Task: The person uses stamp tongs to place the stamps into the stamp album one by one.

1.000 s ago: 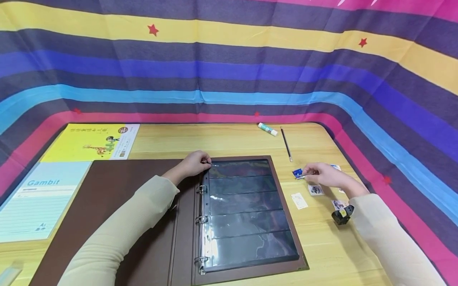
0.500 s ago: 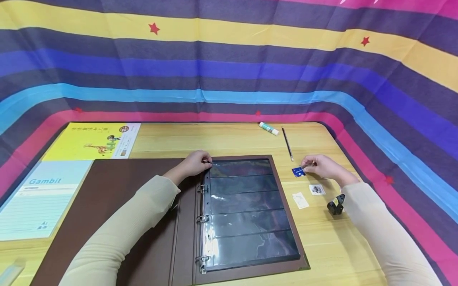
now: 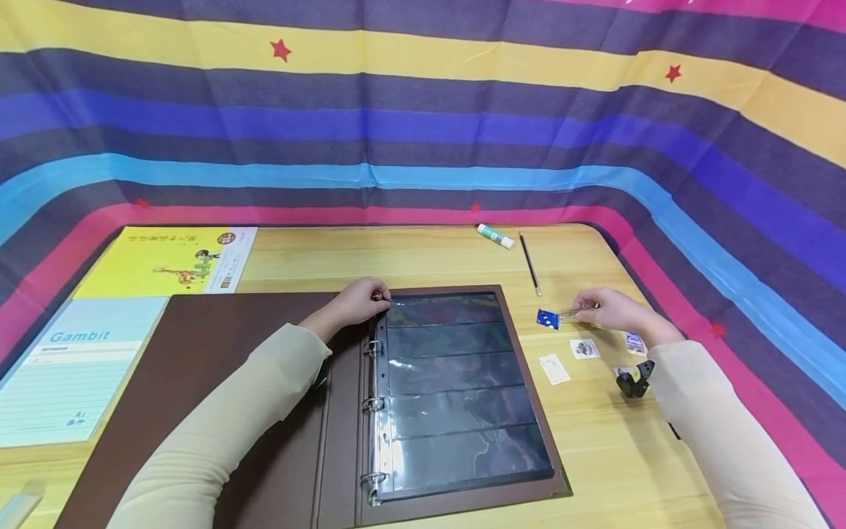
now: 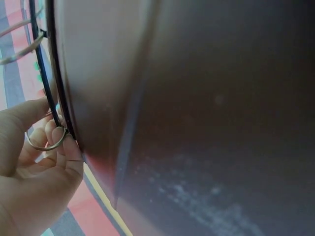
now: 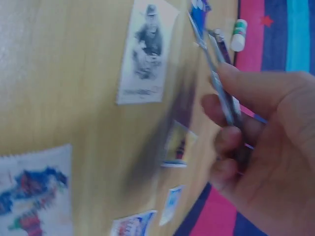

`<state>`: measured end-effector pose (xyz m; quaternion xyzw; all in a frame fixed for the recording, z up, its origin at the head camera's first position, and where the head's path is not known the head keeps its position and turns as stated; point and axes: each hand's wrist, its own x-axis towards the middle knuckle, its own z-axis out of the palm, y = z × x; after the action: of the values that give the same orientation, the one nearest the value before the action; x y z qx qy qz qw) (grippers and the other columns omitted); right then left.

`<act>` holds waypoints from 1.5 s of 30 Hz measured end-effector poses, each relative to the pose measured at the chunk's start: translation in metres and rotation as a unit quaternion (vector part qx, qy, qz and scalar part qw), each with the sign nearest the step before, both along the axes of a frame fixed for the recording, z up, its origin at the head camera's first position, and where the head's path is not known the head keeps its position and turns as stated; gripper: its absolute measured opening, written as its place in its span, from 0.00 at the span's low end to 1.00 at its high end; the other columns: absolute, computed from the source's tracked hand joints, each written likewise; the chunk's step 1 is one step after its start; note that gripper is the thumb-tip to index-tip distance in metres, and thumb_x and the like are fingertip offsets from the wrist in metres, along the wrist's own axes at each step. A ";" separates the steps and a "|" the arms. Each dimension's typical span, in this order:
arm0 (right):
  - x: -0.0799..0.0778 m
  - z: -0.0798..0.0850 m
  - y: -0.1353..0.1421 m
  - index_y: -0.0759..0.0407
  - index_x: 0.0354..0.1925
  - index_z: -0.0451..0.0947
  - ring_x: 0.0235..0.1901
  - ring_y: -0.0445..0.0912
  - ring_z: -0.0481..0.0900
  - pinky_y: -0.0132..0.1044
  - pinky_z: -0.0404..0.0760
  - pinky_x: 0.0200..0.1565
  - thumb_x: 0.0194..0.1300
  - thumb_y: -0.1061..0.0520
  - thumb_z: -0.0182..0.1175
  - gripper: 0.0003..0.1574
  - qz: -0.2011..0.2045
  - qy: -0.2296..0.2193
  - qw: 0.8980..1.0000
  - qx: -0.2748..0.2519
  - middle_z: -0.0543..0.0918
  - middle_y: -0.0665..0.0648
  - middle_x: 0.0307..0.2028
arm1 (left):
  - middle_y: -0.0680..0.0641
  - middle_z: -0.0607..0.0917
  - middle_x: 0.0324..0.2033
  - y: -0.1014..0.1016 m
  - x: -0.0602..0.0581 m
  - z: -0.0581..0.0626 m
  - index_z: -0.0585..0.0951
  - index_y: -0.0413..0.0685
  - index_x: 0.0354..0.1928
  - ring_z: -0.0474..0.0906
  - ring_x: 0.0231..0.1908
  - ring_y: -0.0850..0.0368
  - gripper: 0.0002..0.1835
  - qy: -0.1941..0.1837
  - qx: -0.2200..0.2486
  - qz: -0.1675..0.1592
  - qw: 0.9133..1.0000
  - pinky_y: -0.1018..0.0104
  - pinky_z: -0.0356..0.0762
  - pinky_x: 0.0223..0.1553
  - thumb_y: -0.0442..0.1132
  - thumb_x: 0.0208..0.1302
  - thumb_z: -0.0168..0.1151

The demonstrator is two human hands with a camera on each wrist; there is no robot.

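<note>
An open brown ring-binder stamp album [image 3: 251,353] lies on the table, with a black page of clear pockets [image 3: 456,375] on its right side. My left hand [image 3: 359,301] pinches the page's top inner corner beside the top ring; in the left wrist view its thumb and fingers [image 4: 32,110] lie around the page edge and a ring [image 4: 47,147]. Right of the album, my right hand [image 3: 611,310] holds metal tweezers [image 5: 219,83], their tips slightly apart at the right edge of a blue stamp [image 3: 548,318]. A grey-pictured stamp [image 3: 584,349] lies just below the hand.
More stamps lie around: a pale one [image 3: 554,369] by the album and a purple one [image 3: 636,343] under the right wrist. A glue stick [image 3: 495,236] and a pencil [image 3: 529,264] lie behind. At left are a yellow booklet [image 3: 172,261] and a notebook [image 3: 79,375].
My right hand first moved up over the blue stamp, then drew back right, with the tweezers now level at its right edge. The blue stamp shifted slightly. My left hand stays put.
</note>
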<state>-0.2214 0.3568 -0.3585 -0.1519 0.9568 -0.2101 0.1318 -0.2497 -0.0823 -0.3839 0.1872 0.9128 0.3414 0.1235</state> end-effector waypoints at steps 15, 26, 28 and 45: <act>-0.011 -0.005 -0.022 0.59 0.31 0.72 0.30 0.44 0.70 0.40 0.67 0.34 0.53 0.62 0.55 0.04 0.037 0.043 0.998 -0.036 0.75 0.52 0.28 | 0.48 0.72 0.26 -0.001 0.001 0.000 0.72 0.43 0.30 0.65 0.24 0.56 0.02 0.021 0.007 -0.016 1.000 0.65 0.64 0.26 0.35 0.54 0.53; -0.015 -0.002 -0.027 0.58 0.26 0.71 0.26 0.44 0.69 0.39 0.66 0.31 0.51 0.66 0.55 0.04 0.052 0.048 0.997 -0.013 0.74 0.51 0.24 | 0.48 0.72 0.24 0.004 0.001 0.002 0.71 0.43 0.26 0.65 0.23 0.56 0.03 0.051 0.000 -0.012 0.999 0.65 0.63 0.27 0.33 0.54 0.49; -0.013 0.000 -0.028 0.57 0.25 0.71 0.25 0.44 0.68 0.39 0.65 0.30 0.51 0.66 0.55 0.05 0.054 0.054 0.997 -0.005 0.73 0.50 0.23 | 0.48 0.72 0.24 0.005 0.001 0.002 0.71 0.43 0.26 0.65 0.23 0.56 0.03 0.049 -0.003 -0.008 0.999 0.65 0.64 0.27 0.34 0.54 0.48; -0.024 0.038 -0.084 0.60 0.27 0.69 0.21 0.45 0.66 0.37 0.65 0.23 0.55 0.59 0.53 0.04 0.028 0.069 0.992 -0.100 0.72 0.56 0.24 | 0.48 0.72 0.25 0.003 -0.001 0.001 0.73 0.42 0.29 0.67 0.24 0.56 0.05 -0.009 0.045 0.018 0.999 0.66 0.65 0.27 0.34 0.54 0.47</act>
<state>-0.2449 0.2723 -0.3207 -0.2055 0.9331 -0.2898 0.0553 -0.2509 -0.0797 -0.3829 0.1732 0.8986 0.3856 0.1173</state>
